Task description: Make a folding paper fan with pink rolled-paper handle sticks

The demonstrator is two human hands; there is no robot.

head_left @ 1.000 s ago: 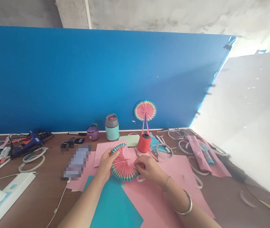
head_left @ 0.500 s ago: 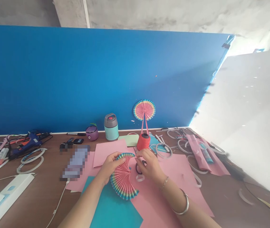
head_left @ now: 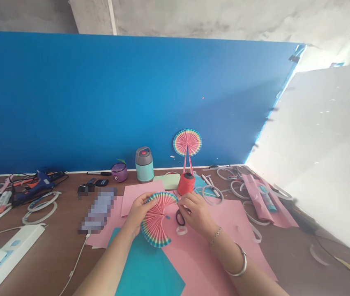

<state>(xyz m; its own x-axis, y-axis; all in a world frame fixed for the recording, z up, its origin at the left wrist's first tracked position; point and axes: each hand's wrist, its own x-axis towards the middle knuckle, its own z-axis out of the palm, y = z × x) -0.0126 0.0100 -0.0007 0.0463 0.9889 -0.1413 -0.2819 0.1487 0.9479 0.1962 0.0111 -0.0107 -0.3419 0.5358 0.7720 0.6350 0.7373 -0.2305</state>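
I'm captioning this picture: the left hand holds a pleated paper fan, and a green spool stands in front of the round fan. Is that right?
Not quite: the head view shows that the spool is red, not green. It does stand in front of the round fan, and the left hand holds a pleated paper fan.

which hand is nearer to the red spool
The right: the right hand is just in front of the red spool, while the left hand is farther away, to the spool's left and nearer the viewer, holding the pleated paper fan.
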